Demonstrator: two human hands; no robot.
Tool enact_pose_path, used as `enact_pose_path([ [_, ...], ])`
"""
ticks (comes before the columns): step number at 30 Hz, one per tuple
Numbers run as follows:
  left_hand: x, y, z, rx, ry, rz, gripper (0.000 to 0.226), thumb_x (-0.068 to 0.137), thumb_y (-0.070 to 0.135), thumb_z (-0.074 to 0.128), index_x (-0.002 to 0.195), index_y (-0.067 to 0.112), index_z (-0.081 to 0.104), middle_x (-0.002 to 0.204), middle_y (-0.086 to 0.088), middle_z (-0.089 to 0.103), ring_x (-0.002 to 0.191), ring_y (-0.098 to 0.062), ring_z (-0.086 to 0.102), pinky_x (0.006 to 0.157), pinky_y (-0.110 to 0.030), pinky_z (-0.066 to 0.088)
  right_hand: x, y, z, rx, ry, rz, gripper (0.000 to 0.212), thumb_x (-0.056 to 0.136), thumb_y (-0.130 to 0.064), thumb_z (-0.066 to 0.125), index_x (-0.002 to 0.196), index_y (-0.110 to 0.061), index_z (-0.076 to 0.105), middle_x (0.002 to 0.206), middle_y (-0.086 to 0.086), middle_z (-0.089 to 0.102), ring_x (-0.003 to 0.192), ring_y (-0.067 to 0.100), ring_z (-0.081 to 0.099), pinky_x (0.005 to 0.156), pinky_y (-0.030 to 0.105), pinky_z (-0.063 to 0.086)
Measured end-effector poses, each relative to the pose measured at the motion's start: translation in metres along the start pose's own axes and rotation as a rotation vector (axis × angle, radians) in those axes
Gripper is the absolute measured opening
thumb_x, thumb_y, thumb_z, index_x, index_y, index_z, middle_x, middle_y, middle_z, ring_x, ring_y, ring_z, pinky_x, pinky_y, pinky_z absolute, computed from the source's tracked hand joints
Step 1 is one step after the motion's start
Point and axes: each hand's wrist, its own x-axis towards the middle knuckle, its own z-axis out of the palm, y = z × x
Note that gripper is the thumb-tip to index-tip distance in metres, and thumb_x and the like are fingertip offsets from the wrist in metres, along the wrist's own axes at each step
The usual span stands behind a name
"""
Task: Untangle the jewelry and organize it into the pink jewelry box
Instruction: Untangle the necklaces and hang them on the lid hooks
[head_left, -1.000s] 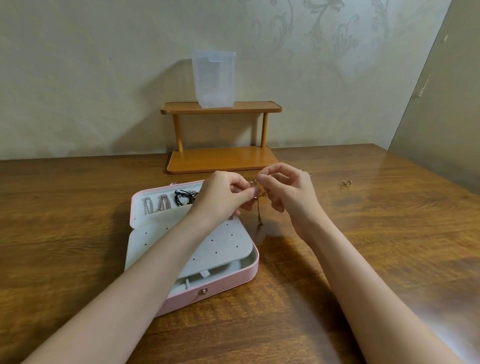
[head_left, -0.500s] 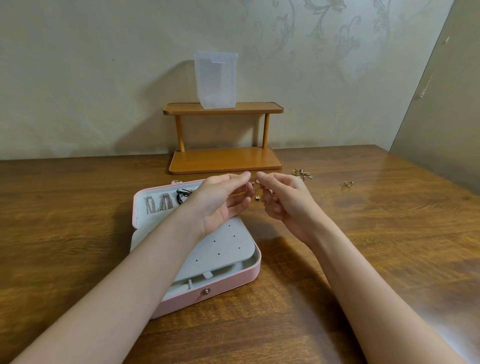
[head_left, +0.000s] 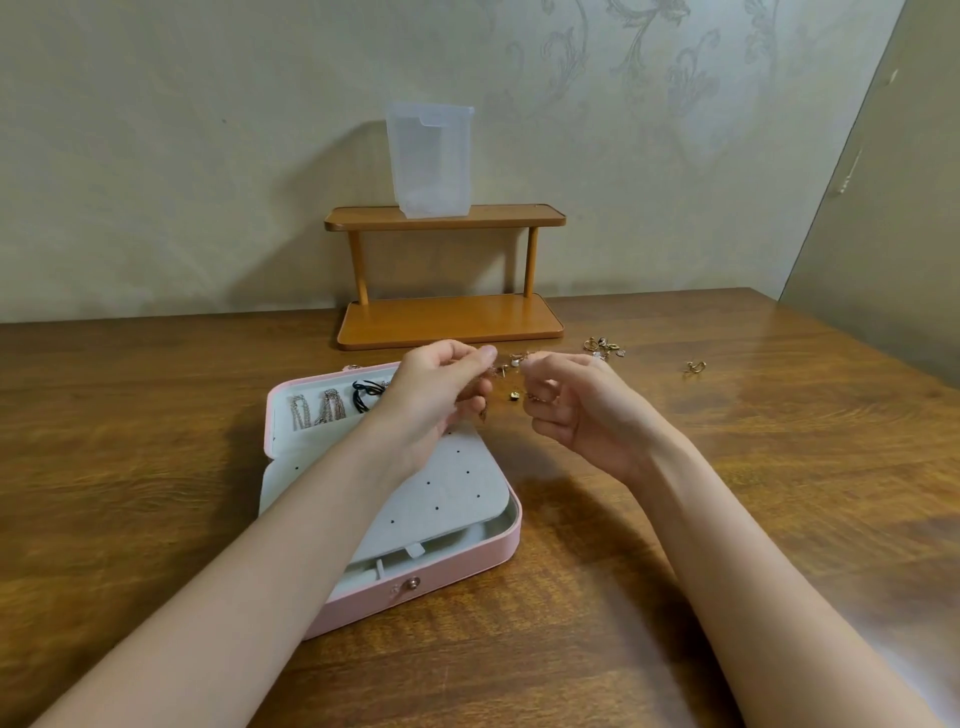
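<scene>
Hands slightly farther apart than before: left hand and right hand fingers curled, pinching the tangled jewelry above the table, beside the open pink jewelry box.

Your left hand hides the pink jewelry box's far corner; the tangled jewelry between your fingertips is too blurred to make out.

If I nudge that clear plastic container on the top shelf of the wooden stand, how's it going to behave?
The clear plastic container looks thin-walled and mostly empty, so it is probably light and would slide easily. It stands tall and narrow on the wooden stand, so a push high up may well tip it. Its smooth walls likely feel slippery.
</scene>
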Motion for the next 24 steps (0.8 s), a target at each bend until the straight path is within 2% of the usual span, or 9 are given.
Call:
enact_pose_path([
  [2,-0.001,0.004,-0.001,-0.224,-0.071,-0.109,0.01,0.091,0.018,0.059,0.091,0.008,0.061,0.07,-0.002,0.053,0.061,-0.007,0.049,0.05,-0.012,0.045,0.001,0.0,-0.001,-0.04,0.051,-0.006,0.019,0.09,-0.005,0.054,0.073,-0.011,0.055,0.055,-0.003,0.041,0.042,0.006,0.031,0.037,0.015,0.026],
  [4,-0.002,0.006,-0.003,-0.325,-0.136,-0.163,0.01,0.09,0.017,0.06,0.092,0.007,0.06,0.069,-0.003,0.051,0.056,-0.007,0.047,0.045,-0.012,0.042,0.001,0.001,-0.001,-0.081,0.101,-0.027,0.013,0.089,-0.004,0.056,0.078,-0.009,0.056,0.055,-0.002,0.043,0.042,0.006,0.032,0.037,0.016,0.026],
  [11,-0.005,0.007,-0.003,-0.332,-0.274,-0.156,0.008,0.093,0.018,0.055,0.088,0.012,0.052,0.068,0.0,0.051,0.046,-0.004,0.034,0.038,-0.01,0.028,0.001,-0.001,-0.004,-0.139,0.089,-0.02,0.01,0.089,-0.003,0.055,0.083,-0.007,0.062,0.056,-0.001,0.048,0.044,0.006,0.034,0.04,0.016,0.027],
  [14,-0.004,0.007,-0.005,-0.25,-0.25,-0.121,0.011,0.094,0.021,0.054,0.086,0.014,0.05,0.065,0.002,0.049,0.042,-0.004,0.031,0.035,-0.01,0.024,-0.001,-0.004,-0.007,-0.064,0.039,0.041,0.016,0.091,-0.003,0.046,0.083,-0.008,0.059,0.052,-0.001,0.049,0.041,0.006,0.032,0.037,0.016,0.027],
  [17,-0.002,0.008,-0.008,-0.263,-0.219,-0.097,0.013,0.094,0.023,0.054,0.084,0.015,0.05,0.064,0.003,0.049,0.043,-0.004,0.033,0.035,-0.011,0.024,-0.002,-0.005,-0.009,0.01,0.011,0.087,0.013,0.09,-0.006,0.042,0.085,-0.009,0.054,0.048,-0.004,0.045,0.039,0.007,0.028,0.037,0.016,0.024],
  [20,-0.002,0.008,-0.009,-0.251,-0.186,-0.062,0.011,0.093,0.024,0.055,0.086,0.016,0.053,0.067,0.002,0.05,0.047,-0.005,0.038,0.037,-0.011,0.028,-0.002,-0.003,-0.01,-0.054,-0.061,0.102,0.012,0.091,-0.016,0.05,0.094,-0.008,0.058,0.048,-0.006,0.037,0.041,0.007,0.026,0.037,0.016,0.022],
  [22,-0.002,0.008,-0.009,-0.212,-0.175,-0.04,0.01,0.092,0.025,0.056,0.088,0.016,0.055,0.068,0.001,0.049,0.049,-0.005,0.04,0.038,-0.012,0.03,-0.001,-0.001,-0.01,-0.184,-0.087,0.079,0.023,0.086,-0.024,0.061,0.098,-0.004,0.061,0.048,-0.005,0.031,0.041,0.007,0.025,0.038,0.017,0.021],
  [24,-0.002,0.008,-0.008,-0.171,-0.151,-0.02,0.011,0.092,0.027,0.057,0.087,0.016,0.056,0.068,0.001,0.049,0.05,-0.005,0.042,0.04,-0.012,0.032,-0.001,0.0,-0.01,-0.254,-0.091,0.036,0.025,0.083,-0.026,0.063,0.092,-0.003,0.063,0.046,-0.005,0.034,0.04,0.007,0.027,0.039,0.017,0.021],
])
